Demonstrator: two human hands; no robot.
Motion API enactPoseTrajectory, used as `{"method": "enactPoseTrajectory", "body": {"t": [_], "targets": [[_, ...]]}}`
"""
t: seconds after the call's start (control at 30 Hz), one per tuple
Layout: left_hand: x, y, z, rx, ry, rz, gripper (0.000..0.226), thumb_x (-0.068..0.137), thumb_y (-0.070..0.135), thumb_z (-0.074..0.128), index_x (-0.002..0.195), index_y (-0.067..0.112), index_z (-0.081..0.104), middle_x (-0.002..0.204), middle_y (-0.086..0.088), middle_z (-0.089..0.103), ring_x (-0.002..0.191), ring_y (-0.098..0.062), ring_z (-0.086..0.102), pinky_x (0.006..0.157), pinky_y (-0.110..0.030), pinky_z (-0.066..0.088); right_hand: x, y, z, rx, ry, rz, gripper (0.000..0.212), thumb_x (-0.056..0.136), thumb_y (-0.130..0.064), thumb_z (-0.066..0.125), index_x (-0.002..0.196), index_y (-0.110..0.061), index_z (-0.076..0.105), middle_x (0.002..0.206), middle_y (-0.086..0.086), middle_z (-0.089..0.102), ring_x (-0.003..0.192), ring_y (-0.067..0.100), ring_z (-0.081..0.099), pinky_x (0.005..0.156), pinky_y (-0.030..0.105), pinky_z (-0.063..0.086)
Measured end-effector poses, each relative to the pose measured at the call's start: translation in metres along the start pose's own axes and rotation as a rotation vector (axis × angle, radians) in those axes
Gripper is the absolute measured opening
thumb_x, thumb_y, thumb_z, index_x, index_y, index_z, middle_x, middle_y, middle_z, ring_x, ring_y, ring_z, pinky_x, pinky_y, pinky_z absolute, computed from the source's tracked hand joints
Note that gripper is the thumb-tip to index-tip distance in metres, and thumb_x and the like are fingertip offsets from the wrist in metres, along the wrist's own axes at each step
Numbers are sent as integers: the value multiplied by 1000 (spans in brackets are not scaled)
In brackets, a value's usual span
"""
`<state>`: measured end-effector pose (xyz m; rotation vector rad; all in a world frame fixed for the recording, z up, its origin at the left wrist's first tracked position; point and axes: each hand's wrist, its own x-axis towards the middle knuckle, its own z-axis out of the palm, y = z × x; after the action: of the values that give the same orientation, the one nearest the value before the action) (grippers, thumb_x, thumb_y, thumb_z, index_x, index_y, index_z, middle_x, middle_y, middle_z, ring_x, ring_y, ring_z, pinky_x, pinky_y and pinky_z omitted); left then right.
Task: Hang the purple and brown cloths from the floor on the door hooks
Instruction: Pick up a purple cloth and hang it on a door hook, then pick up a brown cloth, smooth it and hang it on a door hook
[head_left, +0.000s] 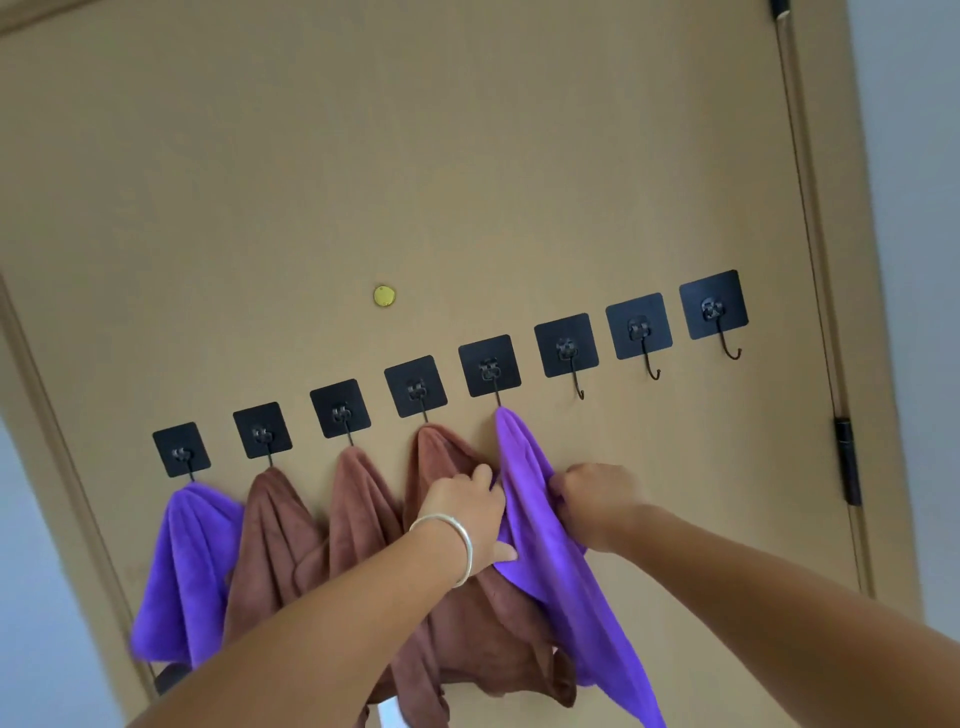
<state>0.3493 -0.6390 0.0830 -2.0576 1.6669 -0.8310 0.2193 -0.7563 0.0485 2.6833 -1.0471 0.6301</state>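
Note:
A row of several black adhesive hooks crosses the tan door (467, 182). A purple cloth (176, 561) hangs from the leftmost hook. Three brown cloths hang from the following hooks, the nearest of them a brown cloth (441, 462) beside my left hand. Another purple cloth (545, 561) hangs from the fifth hook (491, 366). My left hand (467, 514), with a silver bangle on the wrist, grips this cloth's left edge. My right hand (597, 493) grips its right edge. Three hooks to the right are bare, the first being an empty hook (569, 348).
A small round yellow disc (384, 296) sits on the door above the hooks. The door's hinge (847, 460) and frame run down the right side, with a pale wall (914, 260) beyond. A pale wall also shows at the lower left.

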Motion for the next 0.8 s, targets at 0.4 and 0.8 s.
{"method": "enactPoseTrajectory", "body": {"t": [0.4,0.8], "targets": [[3,-29,-45,2,38,4,15,90,21,45,95,21,59,102,0,65,91,-26,60,70,-32,40,-16,31,-28,-30,5,45,26,89,-21,42,102,-24,65,105,2,63,93,27,60,66,28,40],[73,50,-107,-311,693,174,82,90,63,38,152,24,3,156,-8,20,143,-25,18,112,-45,21,-112,102,-123,-342,323,364,37,93,-32,44,129,-27,49,129,-2,50,116,22,46,93,37,39]]}}
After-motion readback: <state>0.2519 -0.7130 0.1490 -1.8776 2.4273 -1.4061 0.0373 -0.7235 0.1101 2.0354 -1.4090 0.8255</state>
